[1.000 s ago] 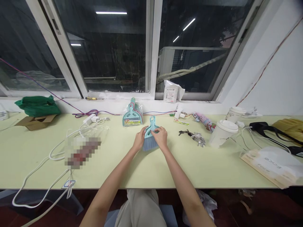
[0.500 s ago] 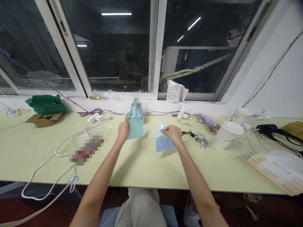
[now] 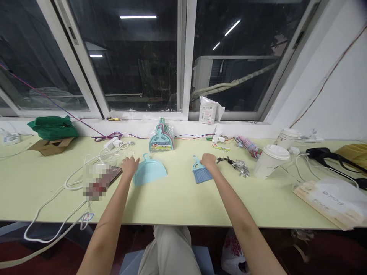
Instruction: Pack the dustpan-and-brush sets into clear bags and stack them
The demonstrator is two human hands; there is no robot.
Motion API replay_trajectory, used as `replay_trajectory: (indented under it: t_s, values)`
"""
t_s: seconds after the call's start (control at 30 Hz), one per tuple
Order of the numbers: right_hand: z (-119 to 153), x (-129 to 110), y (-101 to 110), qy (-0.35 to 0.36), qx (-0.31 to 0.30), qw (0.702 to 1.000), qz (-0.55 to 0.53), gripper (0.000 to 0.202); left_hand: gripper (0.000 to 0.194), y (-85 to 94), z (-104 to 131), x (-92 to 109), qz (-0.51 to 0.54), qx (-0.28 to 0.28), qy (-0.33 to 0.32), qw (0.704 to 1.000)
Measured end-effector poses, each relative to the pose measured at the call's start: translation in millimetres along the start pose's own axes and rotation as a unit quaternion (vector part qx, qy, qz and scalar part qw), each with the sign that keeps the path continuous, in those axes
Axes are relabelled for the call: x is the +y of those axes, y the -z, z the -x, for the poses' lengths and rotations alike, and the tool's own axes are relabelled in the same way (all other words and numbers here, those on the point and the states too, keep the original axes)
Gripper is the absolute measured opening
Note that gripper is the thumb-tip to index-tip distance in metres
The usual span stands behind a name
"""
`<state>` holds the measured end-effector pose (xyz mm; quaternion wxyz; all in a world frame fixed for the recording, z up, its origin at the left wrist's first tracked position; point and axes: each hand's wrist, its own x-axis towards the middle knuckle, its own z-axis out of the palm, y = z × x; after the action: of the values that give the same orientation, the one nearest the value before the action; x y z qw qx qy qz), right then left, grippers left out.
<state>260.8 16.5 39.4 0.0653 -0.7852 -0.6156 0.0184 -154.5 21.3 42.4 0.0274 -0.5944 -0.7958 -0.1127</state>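
Observation:
A pale turquoise dustpan (image 3: 150, 172) lies on the table with its handle toward the window. At its left edge rests my left hand (image 3: 130, 167), fingers apart and holding nothing. My right hand (image 3: 209, 160) has its fingers curled at the upper right edge of a small blue hand brush (image 3: 202, 175), which is low at the table with its bristles toward me. The fingertips are partly hidden. Farther back, a wrapped stack of dustpan-and-brush sets (image 3: 161, 136) leans by the wall under the window.
To the left are white cables (image 3: 69, 187), a partly pixelated flat item (image 3: 113, 175), a cardboard box (image 3: 51, 146) and a green cloth bag (image 3: 53, 128). To the right are keys (image 3: 241, 167), paper cups (image 3: 271, 162), a tissue pack (image 3: 329, 202) and a folded umbrella (image 3: 248, 146).
The dustpan has come down onto the table, left of the stack, and my left hand has moved left and let go. The brush has been lowered and turned slightly.

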Motion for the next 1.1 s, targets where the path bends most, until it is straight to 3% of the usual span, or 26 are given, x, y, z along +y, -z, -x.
replay_trajectory:
  t_s: [0.07, 0.13, 0.3, 0.4, 0.53, 0.7, 0.77, 0.83, 0.87, 0.9, 0.93, 1.0, 1.03, 1.1]
  values:
    - [-2.6, 6.1, 5.5, -0.007, 0.012, 1.0, -0.009, 0.03, 0.053, 3.2, -7.1, -3.1, 0.0, 0.02, -0.001, 1.0]
    - [-2.3, 8.4, 5.2, -0.008, 0.005, 1.0, -0.001, 0.037, 0.054, 4.4, -14.0, -5.8, 0.002, 0.004, -0.017, 1.0]
    - [6.2, -5.9, -12.0, 0.038, -0.066, 0.997, 0.025, 0.048, 0.06, -4.7, -19.5, -5.4, 0.028, -0.179, -0.08, 0.98]
    - [6.5, -15.2, -11.8, 0.054, -0.083, 0.995, 0.02, 0.044, 0.045, -11.5, -15.5, 2.8, 0.027, -0.202, -0.095, 0.974]
    - [4.3, -23.6, 10.7, 0.092, -0.063, 0.993, -0.038, 0.03, 0.025, -20.9, -0.3, 34.0, 0.043, -0.193, -0.116, 0.973]
    - [15.4, -50.4, 31.3, 0.212, -0.086, 0.972, -0.06, 0.024, 0.034, -39.4, 43.8, 105.8, 0.099, -0.192, -0.187, 0.958]
    - [22.0, -63.1, 29.1, 0.227, -0.1, 0.969, -0.004, 0.024, 0.041, -42.2, 62.7, 130.3, 0.145, -0.232, -0.243, 0.931]
    - [27.0, -70.7, 23.5, 0.229, -0.099, 0.967, 0.045, 0.023, 0.043, -39.6, 76.0, 143.9, 0.224, -0.308, -0.343, 0.859]
    - [28.6, -71.7, 20.5, 0.231, -0.097, 0.966, 0.056, 0.022, 0.041, -36.9, 79.8, 146.1, 0.259, -0.319, -0.393, 0.823]
    - [29.6, -70.9, 17.7, 0.235, -0.096, 0.966, 0.058, 0.021, 0.037, -33.7, 81.6, 145.7, 0.279, -0.298, -0.436, 0.802]
    - [30.1, -68.7, 15.2, 0.24, -0.094, 0.965, 0.053, 0.021, 0.03, -30.8, 81.9, 143.3, 0.281, -0.244, -0.468, 0.802]
    - [30.0, -61.9, 10.9, 0.255, -0.087, 0.962, 0.04, 0.02, 0.017, -27.2, 79.1, 135.8, 0.238, -0.095, -0.505, 0.824]
    - [29.7, -58.6, 8.9, 0.266, -0.081, 0.96, 0.035, 0.02, 0.019, -27.2, 77.2, 132.3, 0.207, -0.034, -0.517, 0.83]
    - [28.7, -54.1, 4.9, 0.295, -0.064, 0.953, 0.032, 0.019, 0.029, -30.8, 73.8, 128.2, 0.148, 0.029, -0.549, 0.822]
